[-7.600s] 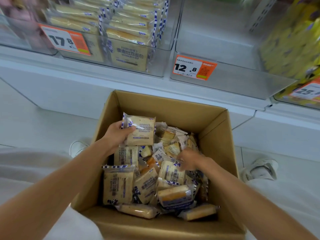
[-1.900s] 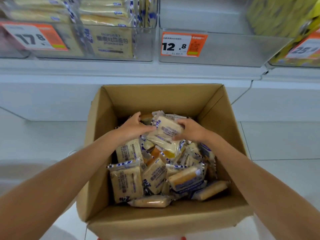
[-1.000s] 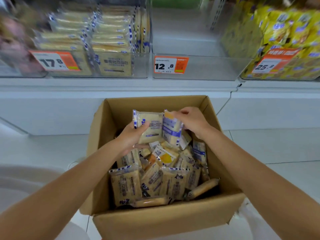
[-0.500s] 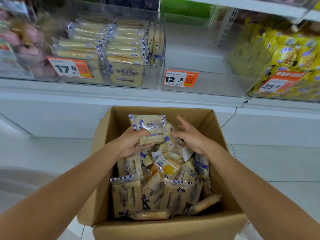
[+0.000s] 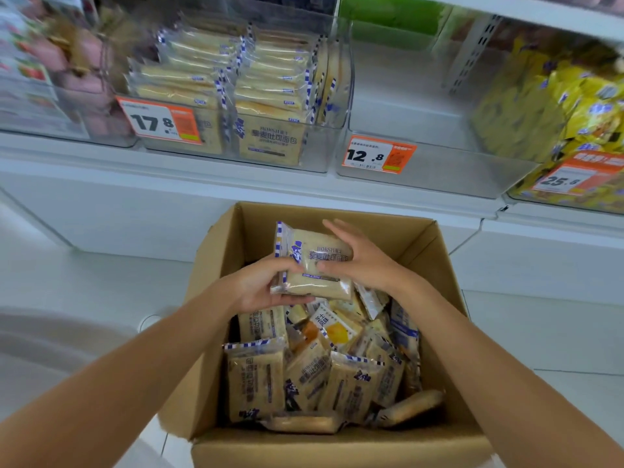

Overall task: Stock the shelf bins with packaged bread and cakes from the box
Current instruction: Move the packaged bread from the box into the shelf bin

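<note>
Over the open cardboard box [image 5: 341, 449] I hold a small stack of toast bread packs [image 5: 315, 265], beige with blue-white striped edges. My left hand [image 5: 258, 287] grips the stack's lower left corner, fingers curled underneath. On the stack's right side is my right hand [image 5: 366, 260], its thumb on the front and its fingers behind. Several more bread and cake packs [image 5: 304, 376] lie jumbled in the box. On the shelf above, a clear bin [image 5: 314, 163] tagged 17.8 holds rows of the same bread. The clear bin [image 5: 449, 173] tagged 12.8 to its right holds nothing.
A bin of yellow packs [image 5: 560, 103] tagged 25.8 stands at the right of the shelf, and a bin of pink packs [image 5: 81, 76] at the left. The white shelf ledge [image 5: 202, 184] runs just behind the box. White floor tiles surround the box.
Both hands have gathered bread packs into one stack and lifted it above the box. The right hand has moved from beside the stack onto its right side.
</note>
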Motion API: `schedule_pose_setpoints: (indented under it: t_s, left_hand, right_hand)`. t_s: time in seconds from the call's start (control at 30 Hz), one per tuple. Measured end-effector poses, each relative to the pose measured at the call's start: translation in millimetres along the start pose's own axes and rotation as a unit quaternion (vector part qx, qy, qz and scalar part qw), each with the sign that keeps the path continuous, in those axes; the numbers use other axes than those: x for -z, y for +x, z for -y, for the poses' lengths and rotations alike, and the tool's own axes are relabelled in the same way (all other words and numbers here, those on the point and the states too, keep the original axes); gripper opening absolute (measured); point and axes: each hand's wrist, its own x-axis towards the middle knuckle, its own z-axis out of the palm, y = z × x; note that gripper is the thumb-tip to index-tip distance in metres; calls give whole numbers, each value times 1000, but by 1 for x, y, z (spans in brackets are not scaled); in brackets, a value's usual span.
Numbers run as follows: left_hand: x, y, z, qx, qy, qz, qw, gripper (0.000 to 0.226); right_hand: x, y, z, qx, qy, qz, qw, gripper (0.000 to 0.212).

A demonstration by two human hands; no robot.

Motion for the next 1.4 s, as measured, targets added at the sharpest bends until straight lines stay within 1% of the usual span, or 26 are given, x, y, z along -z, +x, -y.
schedule_pose_setpoints:
  t_s: [0.03, 0.07, 0.13, 0.17, 0.2, 0.23, 0.3, 0.4, 0.43, 0.5, 0.57, 0.6, 0.63, 0.67, 0.73, 0.8, 0.83, 0.9, 0.97, 1.0, 1.03, 1.1, 1.2, 1.33, 1.4]
  left_hand:
    - [2, -3, -4, -6, 16, 12, 1000, 41]
    - [0, -6, -9, -12, 50, 20, 998, 47]
    - [-5, -14, -21, -36, 150, 10, 988, 43]
    - [-10, -19, -28, -50, 197, -2, 979, 40]
    - [-15, -25, -38, -64, 230, -10, 971, 38]
    - [-19, -31, -47, -79, 253, -13, 964, 40]
    - [-23, -41, -69, -99, 261, -20, 960, 48]
    - [-23, -55, -107, -141, 289, -26, 946, 56]
    - [-22, -60, -120, -161, 314, -32, 935, 57]
    - [-19, -69, -150, -222, 346, -64, 910, 58]
    - [-11, -74, -182, -316, 317, -110, 888, 40]
    - [-5, -74, -199, -360, 301, -146, 871, 30]
    - [0, -72, -214, -397, 311, -187, 843, 22]
    - [7, -67, -228, -421, 349, -223, 807, 17]
    - [19, -52, -250, -433, 446, -263, 738, 15]
    - [26, -33, -270, -404, 534, -263, 695, 23]
    - [28, -23, -279, -384, 578, -251, 675, 30]
    - [29, -5, -294, -331, 680, -207, 621, 50]
    - [29, 11, -301, -260, 775, -173, 550, 65]
    - [30, 17, -303, -228, 804, -168, 523, 68]
    - [33, 21, -304, -210, 818, -166, 510, 69]
    - [37, 24, -303, -206, 822, -161, 506, 70]
    - [39, 21, -299, -227, 817, -161, 505, 73]
    - [42, 19, -298, -242, 807, -165, 514, 73]
    - [44, 18, -298, -246, 800, -167, 520, 72]
  right_hand:
    - [5, 2, 6, 0, -19, 12, 1000, 90]
    - [10, 5, 14, 3, -57, 20, 998, 89]
    - [21, 7, 36, 22, -184, 27, 982, 75]
    - [27, 7, 49, 28, -217, 30, 975, 68]
    - [33, 6, 60, 24, -219, 38, 975, 65]
    - [39, 5, 71, 16, -196, 47, 979, 65]
    - [49, 5, 87, 6, -135, 57, 989, 67]
    - [63, 7, 113, 23, -76, 48, 996, 73]
    - [67, 7, 123, 31, -61, 31, 997, 70]
    - [78, 9, 142, 38, -36, -33, 998, 61]
    - [93, 13, 158, 45, -23, -125, 991, 55]
    - [101, 15, 165, 47, -9, -175, 983, 52]
    - [107, 18, 172, 50, 7, -222, 974, 50]
    - [112, 22, 179, 52, 11, -261, 964, 49]
    - [117, 35, 190, 56, -14, -324, 944, 51]
    - [115, 51, 195, 56, -58, -366, 927, 57]
    - [112, 60, 197, 55, -81, -382, 919, 59]
    - [108, 78, 194, 43, -138, -409, 901, 58]
    - [106, 92, 193, -7, -208, -433, 877, 58]
    - [107, 99, 194, -40, -237, -443, 864, 61]
    - [108, 104, 195, -69, -261, -447, 853, 66]
    - [112, 112, 196, -119, -305, -434, 840, 79]
    - [118, 120, 202, -194, -332, -385, 839, 94]
    - [119, 135, 208, -248, -371, -323, 835, 97]
    - [119, 143, 209, -255, -383, -300, 836, 97]
